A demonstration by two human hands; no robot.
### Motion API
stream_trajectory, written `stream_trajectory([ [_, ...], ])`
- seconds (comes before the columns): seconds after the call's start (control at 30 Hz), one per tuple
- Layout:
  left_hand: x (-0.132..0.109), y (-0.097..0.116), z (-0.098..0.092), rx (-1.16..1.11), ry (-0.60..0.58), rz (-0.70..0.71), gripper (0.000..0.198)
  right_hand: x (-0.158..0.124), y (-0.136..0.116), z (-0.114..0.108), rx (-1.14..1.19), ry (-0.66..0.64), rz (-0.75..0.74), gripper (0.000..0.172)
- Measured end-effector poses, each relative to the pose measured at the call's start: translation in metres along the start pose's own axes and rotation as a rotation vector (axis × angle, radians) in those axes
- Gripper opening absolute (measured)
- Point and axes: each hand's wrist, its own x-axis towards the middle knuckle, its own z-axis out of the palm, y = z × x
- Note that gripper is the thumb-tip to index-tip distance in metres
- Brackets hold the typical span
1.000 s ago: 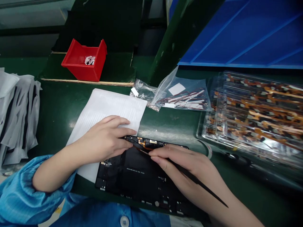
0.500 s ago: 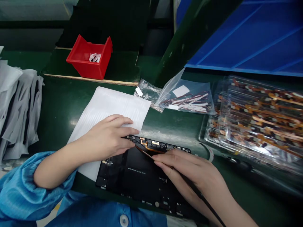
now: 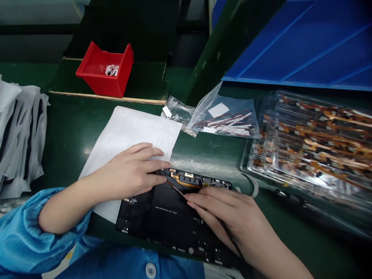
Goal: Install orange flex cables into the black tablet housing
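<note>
A black tablet-like device [image 3: 162, 224] with exposed inner parts lies in front of me, partly over a white foam sleeve [image 3: 136, 126]. My left hand [image 3: 133, 170] rests across its upper left edge, fingers stretched and slightly apart, the tips near one end of a thin dark cable [image 3: 176, 189]. Pinched between the fingers of my right hand [image 3: 229, 213] is that cable's other end, just above the device. A long dark strand or stick [image 3: 232, 238] runs below this hand; I cannot tell which. Orange flex ribbon [image 3: 184, 182] shows along the device's top edge.
A red bin [image 3: 124, 79] with small pieces stands at the back. Clear bags of strips [image 3: 232, 126] lie behind the device. At right are stacked clear trays [image 3: 319, 155] with orange flex cables and a blue bin [image 3: 305, 42]; at left, a pile of white sleeves [image 3: 23, 135].
My right hand has shifted slightly left and down, the thin cable still in its fingers. My left hand stays at the device's upper edge. The whole view has moved a little.
</note>
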Motion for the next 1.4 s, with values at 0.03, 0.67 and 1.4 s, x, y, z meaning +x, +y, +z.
stream_trajectory([
  [0.03, 0.0000, 0.0000, -0.0001, 0.001, 0.001, -0.001, 0.023, -0.0002, 0.0003, -0.0002, 0.006, -0.004, -0.001, 0.017],
  [0.67, 0.0024, 0.0061, 0.0008, 0.012, -0.025, 0.014, 0.026, -0.0009, 0.0022, 0.0013, 0.025, -0.028, 0.013, 0.017],
  [1.4, 0.0049, 0.0064, -0.0003, -0.027, -0.047, -0.020, 0.024, -0.0015, 0.0007, 0.0052, 0.151, 0.031, 0.050, 0.015],
])
